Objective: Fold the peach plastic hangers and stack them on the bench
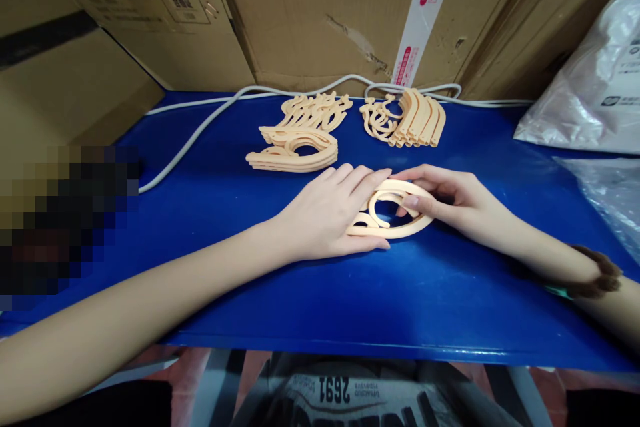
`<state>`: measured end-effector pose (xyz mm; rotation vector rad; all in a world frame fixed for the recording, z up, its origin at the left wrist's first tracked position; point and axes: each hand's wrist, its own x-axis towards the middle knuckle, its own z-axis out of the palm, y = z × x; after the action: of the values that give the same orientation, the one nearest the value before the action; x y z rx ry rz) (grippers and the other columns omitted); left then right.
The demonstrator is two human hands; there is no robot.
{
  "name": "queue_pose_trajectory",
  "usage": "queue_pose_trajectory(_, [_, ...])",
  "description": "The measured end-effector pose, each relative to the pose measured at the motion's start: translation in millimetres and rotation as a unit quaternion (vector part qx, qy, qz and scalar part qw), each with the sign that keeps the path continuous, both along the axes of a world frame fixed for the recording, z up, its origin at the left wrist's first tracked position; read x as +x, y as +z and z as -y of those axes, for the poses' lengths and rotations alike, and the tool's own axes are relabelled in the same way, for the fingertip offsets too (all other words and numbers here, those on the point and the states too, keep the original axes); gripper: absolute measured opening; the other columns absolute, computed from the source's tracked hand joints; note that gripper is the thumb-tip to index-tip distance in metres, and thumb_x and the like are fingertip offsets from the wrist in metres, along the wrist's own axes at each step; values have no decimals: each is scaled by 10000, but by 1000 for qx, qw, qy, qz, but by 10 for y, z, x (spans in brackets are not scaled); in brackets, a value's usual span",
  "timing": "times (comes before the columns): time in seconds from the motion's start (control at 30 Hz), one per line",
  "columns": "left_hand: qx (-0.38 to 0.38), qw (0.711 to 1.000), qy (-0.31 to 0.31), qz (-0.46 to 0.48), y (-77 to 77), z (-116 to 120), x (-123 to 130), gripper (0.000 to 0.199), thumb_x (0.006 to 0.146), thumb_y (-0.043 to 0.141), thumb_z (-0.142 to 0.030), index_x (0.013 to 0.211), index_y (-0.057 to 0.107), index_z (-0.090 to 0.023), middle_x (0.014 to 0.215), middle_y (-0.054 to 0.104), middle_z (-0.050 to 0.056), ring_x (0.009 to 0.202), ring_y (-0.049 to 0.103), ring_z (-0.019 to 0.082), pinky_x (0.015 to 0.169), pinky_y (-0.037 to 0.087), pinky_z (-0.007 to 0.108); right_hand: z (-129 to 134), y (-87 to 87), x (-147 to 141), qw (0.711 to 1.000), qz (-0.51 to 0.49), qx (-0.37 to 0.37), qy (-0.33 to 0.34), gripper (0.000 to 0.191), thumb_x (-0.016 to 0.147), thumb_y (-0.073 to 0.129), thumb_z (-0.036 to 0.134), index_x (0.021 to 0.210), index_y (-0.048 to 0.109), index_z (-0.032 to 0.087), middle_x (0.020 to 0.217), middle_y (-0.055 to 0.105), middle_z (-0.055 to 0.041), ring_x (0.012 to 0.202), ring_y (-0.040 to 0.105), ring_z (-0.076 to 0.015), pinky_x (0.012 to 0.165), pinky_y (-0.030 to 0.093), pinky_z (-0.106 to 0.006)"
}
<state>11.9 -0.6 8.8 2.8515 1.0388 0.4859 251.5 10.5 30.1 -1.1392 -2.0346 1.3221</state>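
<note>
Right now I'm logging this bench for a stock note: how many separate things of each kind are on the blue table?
Piles of peach plastic pieces: 2
Peach plastic piece under left hand and right hand: 1
White cable: 1
Total: 4

I count two hands, my left hand (333, 213) and right hand (450, 203), on one peach plastic hanger piece (400, 227) between them. Beyond the hands lie two stacks of the same pieces (295, 147) (410, 121), pieces too overlapped to count, and one white cable (200, 130).
</note>
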Motion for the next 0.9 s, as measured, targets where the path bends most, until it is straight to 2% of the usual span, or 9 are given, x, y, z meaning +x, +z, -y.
queue_pose_trajectory(0.23, [1,1000,-1,-4,-12,0,4,912,857,585,-709,1459,379,-56,1315,570,181,1104,542,312,986,429,422,-20,6,10,999,-9,-32,8,383,893,657,455,1200,621,229,869,773,-11,822,725,-181,687,551,-285])
queue_pose_trajectory(0.57, [0,1000,-2,-12,1,1,7,873,875,567,-702,1433,411,-49,1313,572,183,1110,535,313,991,433,426,-16,-20,15,1000,18,-1,16,426,902,638,475,1235,608,211,880,767,-29,820,713,-193,698,547,-304])
queue_pose_trajectory(0.77, [-1,1000,-1,-11,-12,-2,8,880,871,566,-709,1430,415,-46,1313,570,184,1126,536,322,998,438,438,-24,-53,30,999,32,32,9,397,901,637,471,1215,629,229,1069,739,-45,912,695,-206,749,560,-325])
queue_pose_trajectory(0.9, [2,1000,-3,-11,-11,3,11,878,874,568,-703,1423,423,-34,1304,574,184,1122,540,320,992,443,437,-24,-56,32,998,36,40,10,390,906,632,466,1215,633,227,1081,727,-41,904,682,-195,743,552,-314])
